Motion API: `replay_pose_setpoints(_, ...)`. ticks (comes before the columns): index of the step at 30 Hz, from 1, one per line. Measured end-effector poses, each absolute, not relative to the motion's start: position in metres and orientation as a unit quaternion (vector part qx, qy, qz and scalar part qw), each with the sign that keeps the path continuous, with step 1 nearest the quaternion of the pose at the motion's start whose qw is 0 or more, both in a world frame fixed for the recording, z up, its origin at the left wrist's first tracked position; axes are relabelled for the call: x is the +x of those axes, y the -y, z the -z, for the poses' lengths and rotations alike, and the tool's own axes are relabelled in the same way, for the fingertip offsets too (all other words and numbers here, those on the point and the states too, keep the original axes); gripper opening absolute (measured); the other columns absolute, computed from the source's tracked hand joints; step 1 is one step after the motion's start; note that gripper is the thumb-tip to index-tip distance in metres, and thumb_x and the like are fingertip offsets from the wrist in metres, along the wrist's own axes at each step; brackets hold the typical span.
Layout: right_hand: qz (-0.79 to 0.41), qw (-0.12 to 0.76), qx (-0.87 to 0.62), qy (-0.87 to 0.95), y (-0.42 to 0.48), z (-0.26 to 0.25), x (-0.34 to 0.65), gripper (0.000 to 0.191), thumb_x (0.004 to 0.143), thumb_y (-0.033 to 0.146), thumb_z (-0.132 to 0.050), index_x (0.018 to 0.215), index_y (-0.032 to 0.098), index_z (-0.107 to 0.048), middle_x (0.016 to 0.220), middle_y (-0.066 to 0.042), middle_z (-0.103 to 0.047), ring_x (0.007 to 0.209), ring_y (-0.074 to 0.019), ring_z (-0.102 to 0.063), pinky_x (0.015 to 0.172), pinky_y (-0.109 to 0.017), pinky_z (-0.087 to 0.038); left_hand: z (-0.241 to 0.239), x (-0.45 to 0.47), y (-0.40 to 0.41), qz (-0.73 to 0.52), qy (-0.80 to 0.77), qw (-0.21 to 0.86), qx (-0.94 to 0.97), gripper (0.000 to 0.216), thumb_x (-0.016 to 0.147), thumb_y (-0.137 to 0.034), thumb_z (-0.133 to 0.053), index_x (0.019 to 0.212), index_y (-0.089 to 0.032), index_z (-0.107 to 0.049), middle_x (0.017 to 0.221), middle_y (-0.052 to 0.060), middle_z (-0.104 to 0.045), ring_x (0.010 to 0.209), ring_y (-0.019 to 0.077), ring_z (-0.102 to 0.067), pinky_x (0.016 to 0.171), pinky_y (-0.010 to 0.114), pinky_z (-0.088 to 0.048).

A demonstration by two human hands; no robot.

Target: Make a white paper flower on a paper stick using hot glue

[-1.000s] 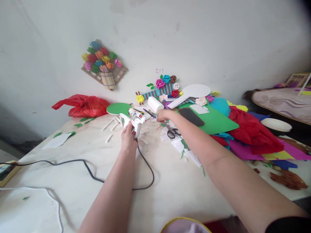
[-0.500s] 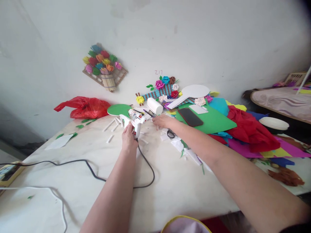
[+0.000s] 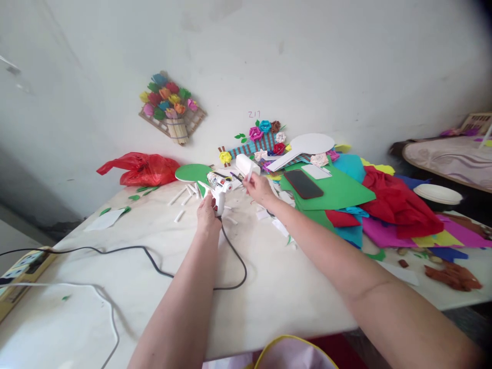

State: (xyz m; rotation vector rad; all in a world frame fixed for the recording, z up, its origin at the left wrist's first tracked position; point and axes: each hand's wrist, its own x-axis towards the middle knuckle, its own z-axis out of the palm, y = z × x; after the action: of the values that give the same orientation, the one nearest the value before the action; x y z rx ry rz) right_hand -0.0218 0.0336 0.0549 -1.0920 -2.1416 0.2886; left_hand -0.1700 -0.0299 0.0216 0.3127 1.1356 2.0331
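Note:
My left hand (image 3: pixel 208 214) is wrapped round the handle of a white hot glue gun (image 3: pixel 220 201), whose black cord trails down over the table. Just right of the gun, my right hand (image 3: pixel 260 188) is closed in a pinch. A small white strip (image 3: pixel 249 173) rises from its fingertips, too small to name more exactly. Behind that hand lies a white roll (image 3: pixel 244 163). A dark, thin tool (image 3: pixel 236 177) lies between the gun and the right hand. Several short white sticks (image 3: pixel 178 197) are scattered left of the gun.
A red plastic bag (image 3: pixel 149 169) and a green disc (image 3: pixel 192 172) sit at the back left. To the right, a phone (image 3: pixel 303 184) rests on green sheet (image 3: pixel 346 192) beside red crepe paper (image 3: pixel 395 202). The black cord (image 3: pixel 154 264) crosses the table.
My right hand has lifted from the scraps and moved slightly right, a white strip now showing at its fingertips. The left hand still grips the glue gun. The whole view has shifted slightly.

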Motion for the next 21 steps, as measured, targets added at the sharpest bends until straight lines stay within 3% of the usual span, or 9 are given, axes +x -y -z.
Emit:
replay_pose_setpoints(5, -0.148, 0.318, -0.425, 0.835, -0.026, -0.036, -0.013, 0.026, 0.083, 0.032, -0.047, 0.077, 0.016, -0.066, 0.08, -0.005, -0.068, 0.082, -0.0154, -0.063, 0.074, -0.022, -0.043, -0.024, -0.169, 0.03, -0.794, -0.444, 0.4, 0.11, 0.025, 0.066, -0.032, -0.068, 0.082, -0.016, -0.058, 0.063, -0.001, -0.056, 0.053, 0.0088, -0.055, 0.045, 0.017, -0.035)
replay_pose_setpoints(10, -0.277, 0.5, -0.399, 0.717, -0.012, -0.042, -0.007, 0.047, 0.085, 0.053, -0.033, 0.081, 0.015, -0.06, 0.069, -0.005, -0.066, 0.059, -0.0131, -0.062, 0.057, -0.022, -0.049, -0.027, -0.17, 0.034, -0.79, -0.442, 0.412, 0.106, 0.019, 0.071, -0.03, -0.063, 0.082, -0.015, -0.058, 0.062, 0.0, -0.054, 0.052, 0.0105, -0.056, 0.043, 0.019, -0.037)
replay_pose_setpoints(13, -0.344, 0.604, -0.338, 0.634, -0.002, -0.048, -0.008, 0.05, 0.08, 0.062, -0.035, 0.081, 0.016, -0.055, 0.065, -0.004, -0.064, 0.054, -0.0123, -0.061, 0.051, -0.022, -0.05, -0.028, -0.171, 0.035, -0.79, -0.449, 0.41, 0.082, 0.017, 0.072, -0.029, -0.063, 0.08, -0.016, -0.057, 0.063, 0.0, -0.054, 0.052, 0.0107, -0.057, 0.043, 0.019, -0.038)
replay_pose_setpoints(21, -0.413, 0.632, -0.281, 0.592, 0.016, -0.058, -0.013, 0.049, 0.075, 0.064, -0.042, 0.077, 0.016, -0.053, 0.062, -0.004, -0.064, 0.051, -0.0127, -0.062, 0.047, -0.023, -0.052, -0.026, -0.172, 0.033, -0.793, -0.459, 0.397, 0.053, 0.014, 0.072, -0.026, -0.063, 0.08, -0.016, -0.056, 0.07, 0.001, -0.057, 0.055, 0.0101, -0.057, 0.047, 0.019, -0.041)
